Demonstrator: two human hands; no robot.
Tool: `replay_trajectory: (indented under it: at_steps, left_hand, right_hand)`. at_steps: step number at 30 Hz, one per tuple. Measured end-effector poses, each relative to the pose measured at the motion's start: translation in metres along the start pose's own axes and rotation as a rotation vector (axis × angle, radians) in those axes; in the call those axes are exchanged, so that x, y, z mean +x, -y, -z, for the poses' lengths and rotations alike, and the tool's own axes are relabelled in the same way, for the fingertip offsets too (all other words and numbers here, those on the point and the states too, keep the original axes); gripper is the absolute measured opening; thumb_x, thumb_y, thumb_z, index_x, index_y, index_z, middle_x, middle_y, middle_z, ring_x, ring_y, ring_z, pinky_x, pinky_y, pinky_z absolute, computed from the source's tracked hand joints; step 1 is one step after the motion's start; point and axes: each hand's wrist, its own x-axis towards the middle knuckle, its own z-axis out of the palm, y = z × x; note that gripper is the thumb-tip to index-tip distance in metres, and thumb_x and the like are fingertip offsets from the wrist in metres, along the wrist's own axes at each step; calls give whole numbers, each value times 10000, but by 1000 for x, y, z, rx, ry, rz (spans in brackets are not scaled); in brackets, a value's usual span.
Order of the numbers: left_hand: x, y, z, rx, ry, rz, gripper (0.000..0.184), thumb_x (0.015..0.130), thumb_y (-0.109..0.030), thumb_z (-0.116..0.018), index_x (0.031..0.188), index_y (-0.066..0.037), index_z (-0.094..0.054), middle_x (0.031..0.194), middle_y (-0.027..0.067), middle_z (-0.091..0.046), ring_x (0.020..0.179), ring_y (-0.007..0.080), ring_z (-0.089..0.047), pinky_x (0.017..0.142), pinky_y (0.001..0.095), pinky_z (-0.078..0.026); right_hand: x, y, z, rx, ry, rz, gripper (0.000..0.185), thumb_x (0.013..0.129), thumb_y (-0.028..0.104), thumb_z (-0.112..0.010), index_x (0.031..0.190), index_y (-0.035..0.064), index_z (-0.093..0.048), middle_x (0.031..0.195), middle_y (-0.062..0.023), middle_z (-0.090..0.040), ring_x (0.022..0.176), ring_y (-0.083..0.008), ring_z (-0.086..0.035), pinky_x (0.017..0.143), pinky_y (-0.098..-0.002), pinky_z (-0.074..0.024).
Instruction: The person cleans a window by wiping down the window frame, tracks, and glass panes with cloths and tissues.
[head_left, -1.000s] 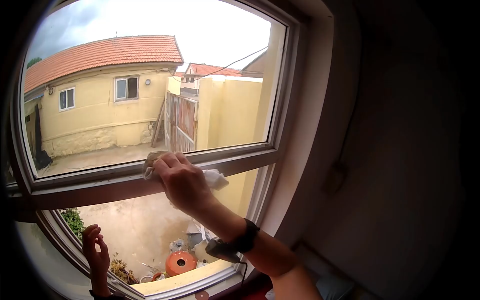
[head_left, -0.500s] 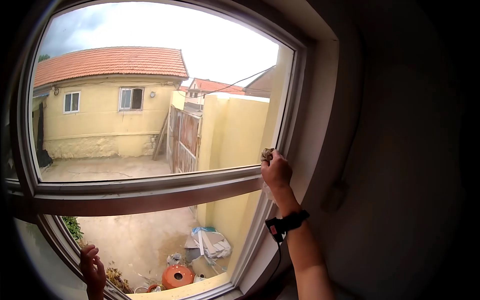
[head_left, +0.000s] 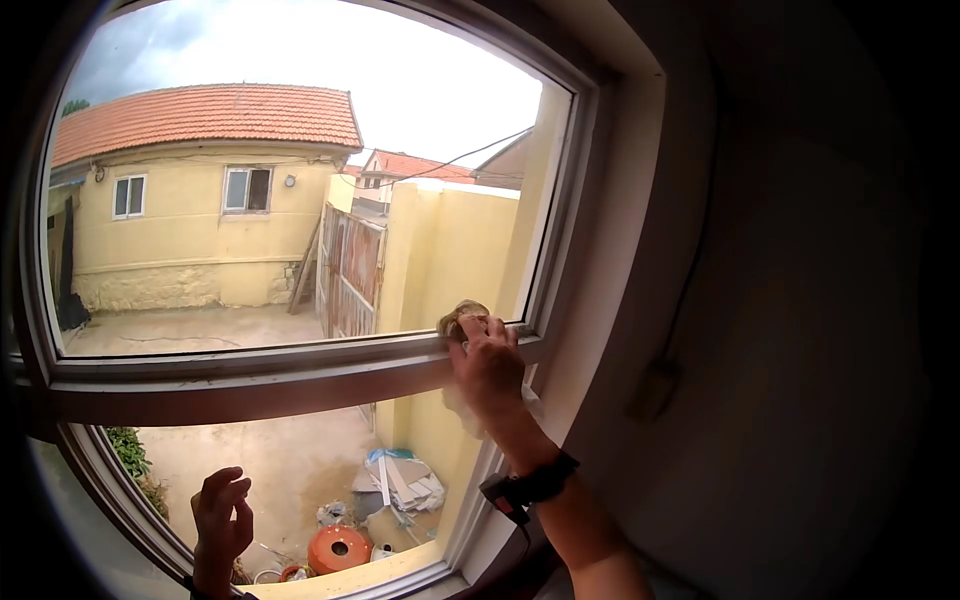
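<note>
My right hand (head_left: pixel 490 368) grips a crumpled rag (head_left: pixel 460 316), pressing it against the lower part of the upper window pane (head_left: pixel 250 300), just above the crossbar (head_left: pixel 250 385) near its right end. A pale, see-through part of what seems the same rag hangs below the hand. A black strap with a small device (head_left: pixel 530 488) and a cable sits round my right wrist. My left hand (head_left: pixel 222 515) is raised in front of the lower window opening, its fingers loosely bent and apart, holding nothing.
The window frame's right side (head_left: pixel 560 230) and the deep wall reveal (head_left: pixel 640 200) flank my right arm. A wall-mounted box with a cord (head_left: pixel 655 388) is in shadow at right. Outside lie an orange round object (head_left: pixel 345 552), a pile of boards (head_left: pixel 405 485) and a rusty gate (head_left: pixel 350 265).
My right hand has moved left along the crossbar with the rag, away from the pane's right corner. My left hand has shifted right and slightly up. The view has shifted slightly.
</note>
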Motion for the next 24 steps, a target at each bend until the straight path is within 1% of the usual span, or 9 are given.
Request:
replay_trajectory:
  at_steps: [3, 6, 9, 11, 15, 17, 19, 22, 24]
  left_hand:
    - [8, 5, 29, 243, -102, -64, 376, 731, 137, -556, 1048, -65, -526, 1075, 167, -577, 963, 311, -581, 767, 347, -499]
    - [10, 42, 64, 339, -282, -79, 357, 848, 79, -465, 1183, -45, -459, 1269, 225, -434, 1150, 345, -482, 906, 397, -472]
    - [35, 73, 95, 624, -512, -131, 382, 905, 30, -445, 1282, 4, -392, 1357, 225, -370, 1257, 361, -401, 1050, 445, -346]
    - [55, 87, 115, 742, -614, -131, 384, 916, -17, -475, 1290, 22, -397, 1378, 226, -401, 1267, 341, -402, 1063, 452, -298]
    - [85, 120, 131, 837, -685, -95, 363, 926, -40, -471, 1277, 43, -429, 1386, 218, -401, 1273, 324, -406, 1070, 424, -293]
    - [88, 123, 131, 863, -731, -90, 360, 931, -47, -466, 1276, 50, -433, 1386, 213, -405, 1278, 318, -405, 1075, 415, -288]
    - [88, 130, 130, 875, -734, -91, 356, 931, -51, -469, 1270, 50, -432, 1379, 214, -412, 1270, 322, -412, 1070, 415, -294]
    - [87, 136, 128, 892, -736, -85, 351, 930, -56, -472, 1263, 50, -432, 1369, 216, -423, 1258, 328, -423, 1061, 416, -304]
    - [86, 135, 129, 902, -729, -87, 348, 930, -59, -475, 1258, 50, -431, 1362, 218, -430, 1250, 332, -430, 1056, 417, -310]
  right_hand:
    - [7, -48, -9, 18, -75, -44, 210, 819, 177, -641, 1006, 106, -577, 965, -127, -597, 919, -338, -567, 777, -414, -498]
    - [38, -78, 1, 72, -240, -102, 195, 835, 142, -627, 1011, 84, -568, 904, -135, -605, 871, -335, -587, 745, -422, -495]
    - [58, -79, -7, 38, -241, -168, 167, 848, 135, -601, 992, 59, -562, 878, -152, -606, 845, -341, -596, 723, -430, -496]
    - [58, -64, -16, 60, -286, -161, 132, 866, 132, -566, 949, 31, -548, 835, -177, -604, 811, -350, -608, 703, -438, -502]
    - [42, -37, -4, 124, -180, -10, 246, 824, 136, -632, 1042, 55, -553, 893, -162, -626, 874, -341, -617, 749, -423, -503]
    - [55, -78, -15, 113, -154, -292, 215, 813, 136, -645, 997, 50, -575, 885, -158, -633, 858, -334, -622, 739, -415, -508]
    - [58, -79, -10, 217, -99, -355, 197, 796, 132, -660, 953, 41, -583, 876, -156, -637, 844, -332, -624, 736, -410, -510]
    - [39, -40, -7, 143, -141, 55, 206, 782, 121, -665, 947, 31, -579, 870, -156, -632, 838, -334, -622, 736, -407, -504]
    - [43, -53, -11, 141, -215, 52, 156, 815, 115, -628, 932, 45, -553, 839, -163, -617, 823, -337, -613, 707, -424, -503]
